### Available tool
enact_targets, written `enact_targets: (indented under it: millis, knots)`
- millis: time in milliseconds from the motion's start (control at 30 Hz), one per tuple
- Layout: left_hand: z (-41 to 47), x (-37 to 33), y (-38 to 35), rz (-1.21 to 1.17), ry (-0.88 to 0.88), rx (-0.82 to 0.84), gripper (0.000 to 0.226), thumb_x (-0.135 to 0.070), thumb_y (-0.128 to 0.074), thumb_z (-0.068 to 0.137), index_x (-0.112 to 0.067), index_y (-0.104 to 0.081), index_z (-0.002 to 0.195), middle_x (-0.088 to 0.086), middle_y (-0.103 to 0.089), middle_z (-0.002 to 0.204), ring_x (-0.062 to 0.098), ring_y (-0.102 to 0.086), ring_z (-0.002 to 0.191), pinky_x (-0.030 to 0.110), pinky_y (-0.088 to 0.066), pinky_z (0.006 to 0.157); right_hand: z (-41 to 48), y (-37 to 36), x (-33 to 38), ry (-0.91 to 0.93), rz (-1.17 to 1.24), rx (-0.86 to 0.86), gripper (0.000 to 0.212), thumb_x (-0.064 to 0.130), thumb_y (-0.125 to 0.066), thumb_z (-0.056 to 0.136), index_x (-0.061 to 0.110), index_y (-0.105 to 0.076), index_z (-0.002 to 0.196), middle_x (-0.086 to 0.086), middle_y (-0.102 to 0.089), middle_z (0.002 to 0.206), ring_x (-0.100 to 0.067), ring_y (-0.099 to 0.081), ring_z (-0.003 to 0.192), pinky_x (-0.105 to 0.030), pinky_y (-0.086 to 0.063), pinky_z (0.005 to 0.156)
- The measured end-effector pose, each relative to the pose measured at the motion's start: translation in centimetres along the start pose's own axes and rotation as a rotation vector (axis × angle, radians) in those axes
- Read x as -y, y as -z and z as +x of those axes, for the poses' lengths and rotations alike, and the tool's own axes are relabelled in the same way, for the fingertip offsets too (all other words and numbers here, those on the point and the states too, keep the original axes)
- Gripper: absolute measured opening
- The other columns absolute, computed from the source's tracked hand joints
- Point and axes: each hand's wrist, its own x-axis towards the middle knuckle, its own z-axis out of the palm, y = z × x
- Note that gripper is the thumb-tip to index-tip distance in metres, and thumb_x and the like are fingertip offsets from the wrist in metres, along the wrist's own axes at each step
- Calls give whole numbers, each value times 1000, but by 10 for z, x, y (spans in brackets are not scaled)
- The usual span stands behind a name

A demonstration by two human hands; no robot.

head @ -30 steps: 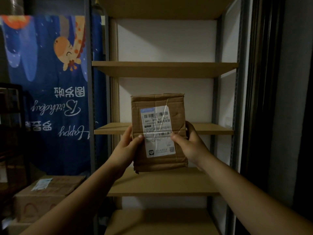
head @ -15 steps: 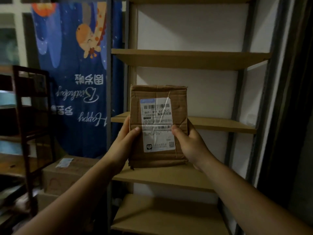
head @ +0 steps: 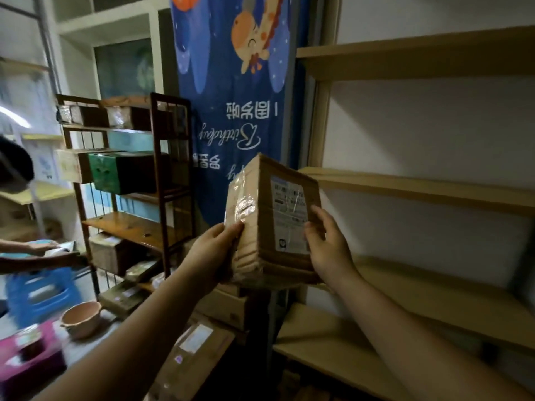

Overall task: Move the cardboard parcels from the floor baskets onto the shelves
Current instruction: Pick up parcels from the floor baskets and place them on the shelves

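Note:
I hold a taped cardboard parcel (head: 269, 218) with a white shipping label upright in front of me, at the left end of the pale wooden shelves (head: 419, 186). My left hand (head: 212, 251) grips its taped left side, thumb on the front edge. My right hand (head: 327, 244) grips its right edge, thumb over the label. The parcel hangs in the air, level with the gap between the two middle boards, turned so its left side faces me.
A blue birthday banner (head: 234, 96) hangs behind the parcel. To the left a dark wooden rack (head: 162, 175) holds boxes. More cardboard parcels (head: 194, 351) lie on the floor below. Another person's arms (head: 37, 253), a blue stool (head: 40, 293), a pink bowl (head: 81, 316) sit far left.
My view has swung left, so the shelves now lie to the right. The parcel has turned, showing its taped left side. Both hands keep their grip.

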Motion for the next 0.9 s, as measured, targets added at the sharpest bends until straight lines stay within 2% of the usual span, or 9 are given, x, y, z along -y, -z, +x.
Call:
enact_targets:
  millis: [133, 267, 433, 533, 633, 667, 767, 800, 900]
  knots:
    - [12, -9, 36, -8, -72, 75, 52, -30, -58, 90, -41, -34, 135, 5, -56, 121, 27, -65, 101, 45, -57, 72, 23, -51, 3, -63, -4, 131, 46, 55, -43, 96, 41, -43, 141, 3, -64, 122, -16, -62, 111, -37, -49, 95]
    - [21, -24, 72, 33, -207, 91, 50, -22, -53, 94, -48, -35, 133, -4, -58, 119, 18, -65, 100, 41, -56, 76, 40, -105, 13, -90, 124, 232, 88, 89, -43, 69, 30, -52, 134, 1, -68, 120, -19, -65, 112, -43, -48, 99]
    - [34, -42, 115, 98, -302, 108, 49, -25, -54, 92, -61, -36, 121, -11, -58, 117, 14, -64, 103, 46, -55, 84, 54, -151, 17, -203, 338, 293, 94, 87, -48, 66, 20, -55, 132, -9, -64, 127, -27, -61, 118, -46, -48, 99]
    - [44, -45, 137, 125, -328, 104, 53, -27, -54, 92, -56, -34, 132, -11, -59, 119, 14, -65, 102, 44, -56, 83, 61, -172, 18, -185, 376, 257, 70, 72, -41, 77, 21, -60, 122, -5, -68, 117, -23, -65, 110, -44, -51, 97]
    - [61, -41, 161, 134, -329, 43, 58, -30, -57, 89, -51, -32, 137, -2, -56, 123, 20, -66, 102, 47, -57, 81, 72, -188, 15, -92, 195, 120, 58, 66, -52, 86, 29, -53, 131, 2, -67, 117, -21, -64, 110, -54, -44, 102]
    - [69, -38, 168, 131, -330, -9, 56, -29, -57, 90, -49, -32, 136, 0, -57, 119, 21, -67, 98, 47, -58, 77, 76, -193, 13, -103, 162, 78, 62, 64, -60, 83, 32, -47, 135, 3, -65, 122, -21, -61, 114, -55, -43, 102]
    - [92, -28, 184, 188, -290, -144, 31, -33, -50, 96, -42, -42, 124, 4, -60, 113, 22, -69, 90, 43, -59, 70, 88, -208, 3, -214, 105, -19, 115, 75, -76, 48, 35, -30, 146, -1, -49, 140, -25, -53, 123, -54, -46, 100]
    - [102, -25, 190, 207, -256, -140, 31, -38, -47, 96, -39, -44, 126, 4, -61, 115, 21, -68, 92, 41, -59, 70, 96, -213, -3, -210, 66, -28, 111, 74, -77, 46, 32, -38, 141, -2, -49, 138, -25, -55, 120, -52, -50, 97]
    - [129, -20, 206, 219, -151, 32, 61, -60, -50, 84, -35, -40, 139, -1, -61, 120, 19, -65, 102, 39, -55, 78, 117, -226, -17, -126, -43, -28, 43, 41, -76, 77, 26, -60, 114, -3, -50, 123, -20, -60, 104, -43, -55, 90]
